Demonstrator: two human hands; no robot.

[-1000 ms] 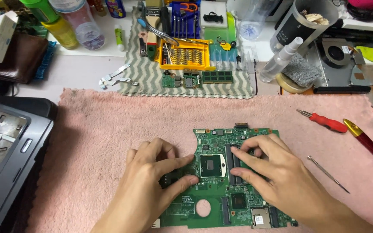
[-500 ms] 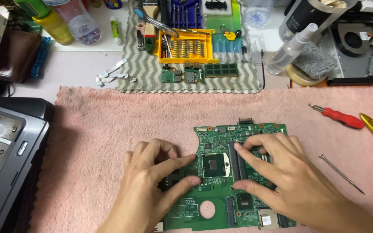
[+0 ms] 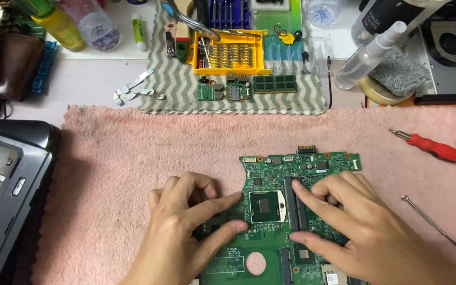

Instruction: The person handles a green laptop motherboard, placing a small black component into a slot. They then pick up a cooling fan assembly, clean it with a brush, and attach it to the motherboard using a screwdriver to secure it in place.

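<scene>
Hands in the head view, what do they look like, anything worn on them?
Both the left hand and the right hand are bare: no gloves, rings, watch or wrist strap show. No sleeves reach into view. Fingernails are short and unpainted.

Bright, even overhead light, apparently from slightly behind the camera; soft short shadows fall beneath the hands [image 3: 270, 237] onto the pink towel [image 3: 133, 158]. Focus is sharp centrally, with mild glare on the plastic bottle [image 3: 368, 55] and dimmer left edge.
</scene>
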